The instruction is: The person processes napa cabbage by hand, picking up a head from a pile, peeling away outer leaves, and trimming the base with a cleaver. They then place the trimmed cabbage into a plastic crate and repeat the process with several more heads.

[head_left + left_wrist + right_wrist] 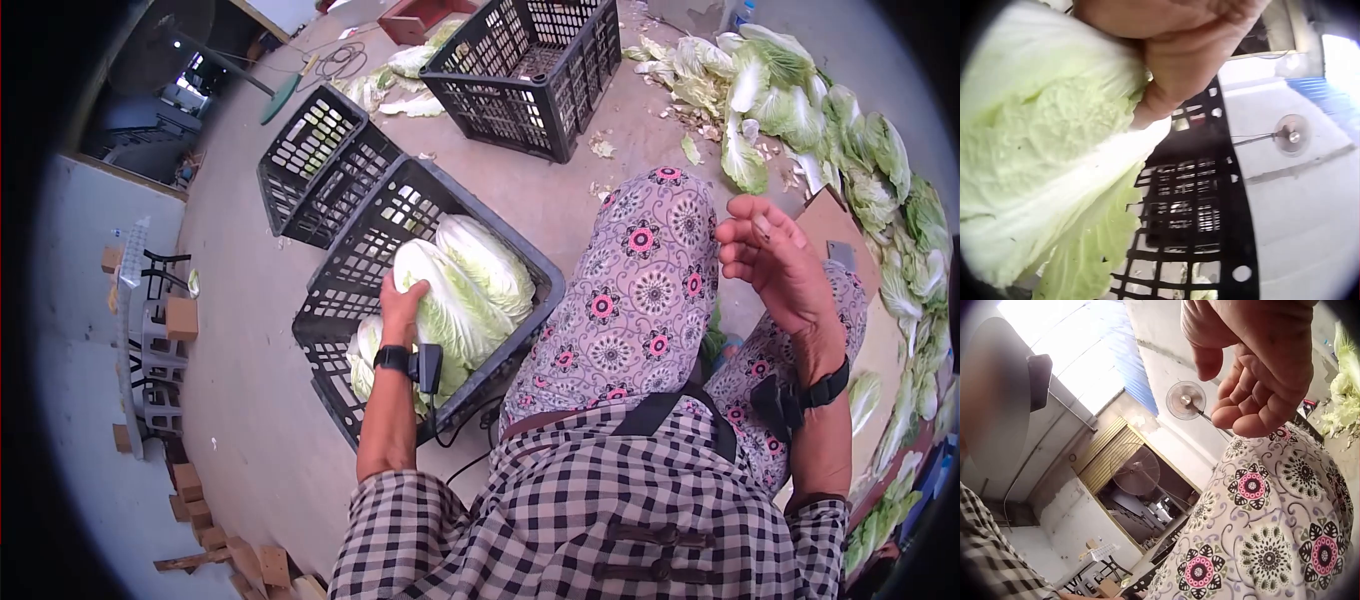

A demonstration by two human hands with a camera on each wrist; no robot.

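A pale green cabbage (445, 305) lies in the black crate (545, 285) beside the person's left leg, next to another cabbage (487, 262). The left hand (402, 308) grips its outer side, thumb on the leaves. Close up in the left wrist view, the left hand (1175, 47) holds the cabbage (1041, 144) near the crate's mesh wall (1235, 206). Raised above the right thigh, the right hand (775, 262) holds nothing; its fingers are loosely bent. The same right hand (1260, 369) hangs empty in the right wrist view.
A smaller black crate (330, 165) adjoins the first; a larger crate (540, 95) stands farther ahead. Loose cabbage leaves (790, 110) are heaped along the right wall. Cardboard (822, 225) lies beyond the right knee. Boxes and stools stand at far left, with a fan (1186, 400) behind.
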